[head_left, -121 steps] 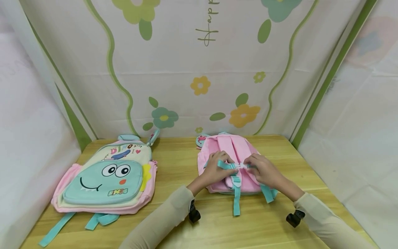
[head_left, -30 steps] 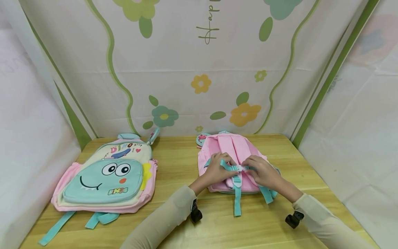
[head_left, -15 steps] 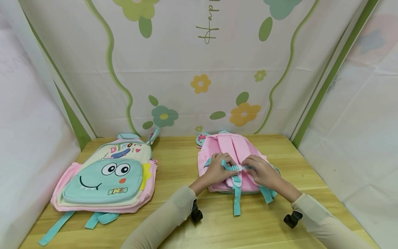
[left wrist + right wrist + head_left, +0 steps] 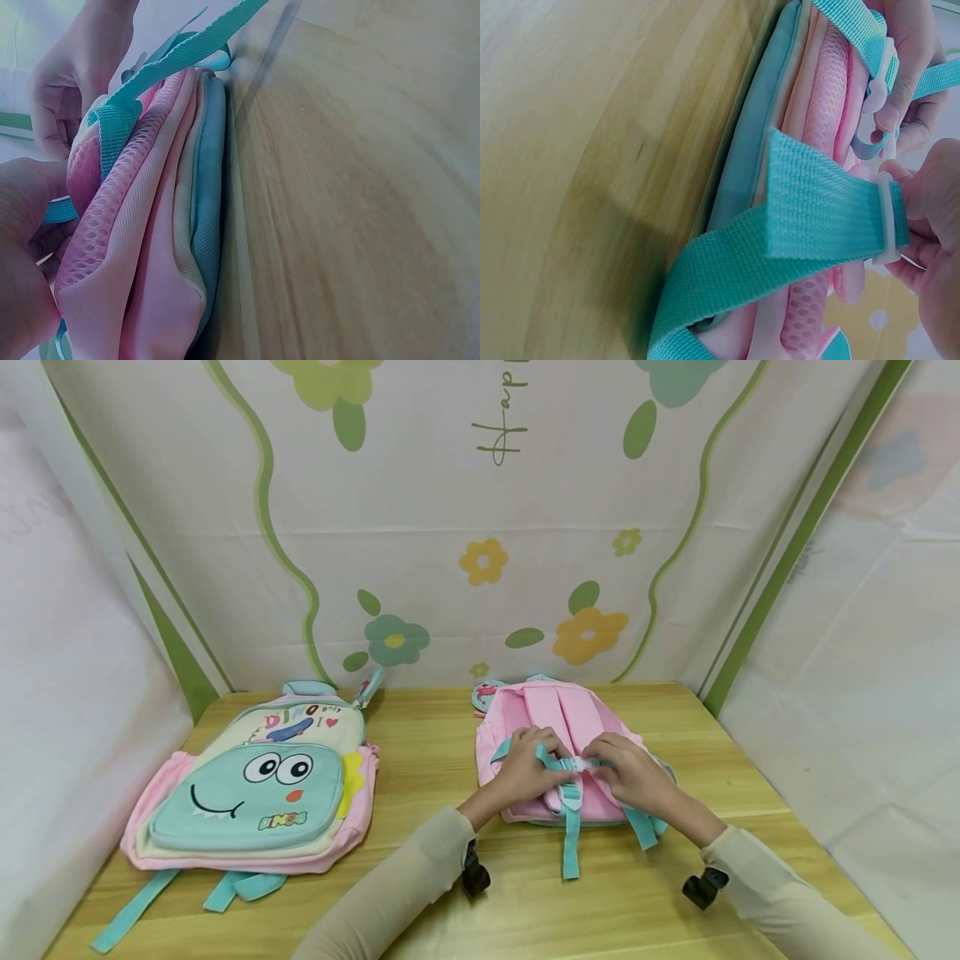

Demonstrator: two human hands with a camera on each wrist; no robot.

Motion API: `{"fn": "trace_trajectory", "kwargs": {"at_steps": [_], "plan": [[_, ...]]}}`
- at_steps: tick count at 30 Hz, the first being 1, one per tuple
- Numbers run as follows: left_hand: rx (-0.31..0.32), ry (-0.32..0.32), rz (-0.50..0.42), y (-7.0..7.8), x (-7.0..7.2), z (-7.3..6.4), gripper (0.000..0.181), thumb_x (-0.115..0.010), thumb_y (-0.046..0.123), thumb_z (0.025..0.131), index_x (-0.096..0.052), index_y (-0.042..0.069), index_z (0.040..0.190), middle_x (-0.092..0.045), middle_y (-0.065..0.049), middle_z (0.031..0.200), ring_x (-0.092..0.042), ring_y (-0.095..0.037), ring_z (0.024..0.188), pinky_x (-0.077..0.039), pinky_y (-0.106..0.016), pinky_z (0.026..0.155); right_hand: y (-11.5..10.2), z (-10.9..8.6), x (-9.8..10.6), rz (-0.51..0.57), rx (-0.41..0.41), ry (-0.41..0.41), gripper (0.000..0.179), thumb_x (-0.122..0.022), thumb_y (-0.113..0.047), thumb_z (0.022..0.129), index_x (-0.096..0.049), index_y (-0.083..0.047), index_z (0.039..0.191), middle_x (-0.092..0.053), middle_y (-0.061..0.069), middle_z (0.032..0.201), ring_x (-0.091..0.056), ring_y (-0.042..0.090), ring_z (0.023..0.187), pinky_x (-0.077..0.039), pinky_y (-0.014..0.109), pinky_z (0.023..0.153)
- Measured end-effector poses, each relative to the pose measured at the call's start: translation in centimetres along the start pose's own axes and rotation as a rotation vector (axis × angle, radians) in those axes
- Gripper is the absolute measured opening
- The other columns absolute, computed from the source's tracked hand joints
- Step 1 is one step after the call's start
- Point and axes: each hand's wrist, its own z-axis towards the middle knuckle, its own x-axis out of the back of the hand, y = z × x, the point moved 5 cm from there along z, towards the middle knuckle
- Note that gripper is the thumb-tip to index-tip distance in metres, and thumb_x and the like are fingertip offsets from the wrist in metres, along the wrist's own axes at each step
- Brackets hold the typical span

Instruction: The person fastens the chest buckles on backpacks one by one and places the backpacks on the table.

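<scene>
A pink backpack (image 4: pixel 558 710) lies with its shoulder straps up on the right half of the table. Across them runs a turquoise chest strap with a small white buckle (image 4: pixel 577 764). My left hand (image 4: pixel 525 766) pinches the strap at the buckle's left end, a loose turquoise tail standing over its fingers. From the other side, my right hand (image 4: pixel 633 770) pinches the strap by the buckle's right end. In the right wrist view, a white strap slider (image 4: pixel 889 217) on a wide turquoise strap stands beside my right fingers. Fingers partly cover the buckle; I cannot tell whether it is fastened.
A second backpack (image 4: pixel 247 797) with a dinosaur face lies front up on the left of the wooden table (image 4: pixel 427 735). Its turquoise straps reach toward the near edge. A flowered cloth (image 4: pixel 420 502) hangs behind, with white cloth at both sides.
Compared with four seconds ago, both hands and the buckle sit slightly lower, and the hands are a little closer together. Over the last half second hardly anything differs.
</scene>
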Motion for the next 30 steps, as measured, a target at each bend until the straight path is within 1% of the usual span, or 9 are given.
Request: {"fn": "trace_trajectory", "kwargs": {"at_steps": [4, 10, 15, 19, 23, 30], "plan": [[-0.003, 0.011, 0.013, -0.03, 0.03, 0.07, 0.021, -0.085, 0.027, 0.084, -0.072, 0.012, 0.09, -0.067, -0.002, 0.094, -0.057, -0.018, 0.092, -0.034, -0.049, 0.109, 0.08, -0.03, 0.02, 0.008, -0.015, 0.001, 0.032, -0.08, 0.013, 0.075, -0.071, -0.006, 0.1, -0.068, 0.003, 0.099, -0.062, 0.015, 0.088, -0.057, 0.031, 0.074], [0.006, 0.008, 0.036, -0.03, 0.02, 0.15, 0.021, -0.085, 0.028, 0.084, -0.073, 0.012, 0.09, -0.067, -0.001, 0.094, -0.056, -0.017, 0.093, -0.034, -0.048, 0.11, 0.01, -0.05, 0.1, 0.021, -0.028, -0.004, 0.033, -0.079, 0.014, 0.076, -0.071, -0.007, 0.101, -0.068, 0.003, 0.1, -0.062, 0.015, 0.088, -0.057, 0.031, 0.073], [0.005, 0.011, 0.05, 0.05, 0.02, 0.22, 0.021, -0.085, 0.028, 0.084, -0.073, 0.013, 0.09, -0.067, 0.0, 0.092, -0.056, -0.016, 0.092, -0.036, -0.047, 0.109, 0.03, -0.11, 0.13, 0.024, -0.021, 0.011, 0.035, -0.079, 0.016, 0.075, -0.07, -0.006, 0.1, -0.067, 0.003, 0.1, -0.062, 0.015, 0.088, -0.057, 0.03, 0.072], [0.004, 0.011, 0.045, 0.13, 0.06, 0.24, 0.021, -0.085, 0.028, 0.084, -0.073, 0.012, 0.089, -0.067, -0.001, 0.091, -0.056, -0.016, 0.091, -0.036, -0.048, 0.109, -0.04, -0.04, 0.14, 0.024, -0.012, 0.019, 0.037, -0.079, 0.018, 0.073, -0.07, -0.006, 0.099, -0.068, 0.003, 0.1, -0.062, 0.015, 0.088, -0.057, 0.031, 0.072], [0.003, 0.014, 0.036, 0.14, 0.11, 0.26, 0.022, -0.086, 0.028, 0.083, -0.074, 0.011, 0.089, -0.067, -0.001, 0.09, -0.056, -0.016, 0.09, -0.035, -0.049, 0.109, -0.21, 0.04, 0.23, 0.023, -0.009, 0.015, 0.037, -0.078, 0.019, 0.073, -0.07, -0.006, 0.099, -0.068, 0.003, 0.1, -0.063, 0.016, 0.088, -0.058, 0.032, 0.072], [-0.001, 0.025, 0.057, 0.04, 0.07, 0.28, 0.021, -0.087, 0.03, 0.081, -0.076, 0.013, 0.089, -0.066, 0.001, 0.087, -0.056, -0.014, 0.088, -0.036, -0.048, 0.109, -0.33, 0.08, 0.21, 0.035, -0.011, 0.007, 0.037, -0.077, 0.02, 0.074, -0.07, -0.006, 0.099, -0.068, 0.003, 0.1, -0.063, 0.017, 0.088, -0.057, 0.031, 0.072]]}}
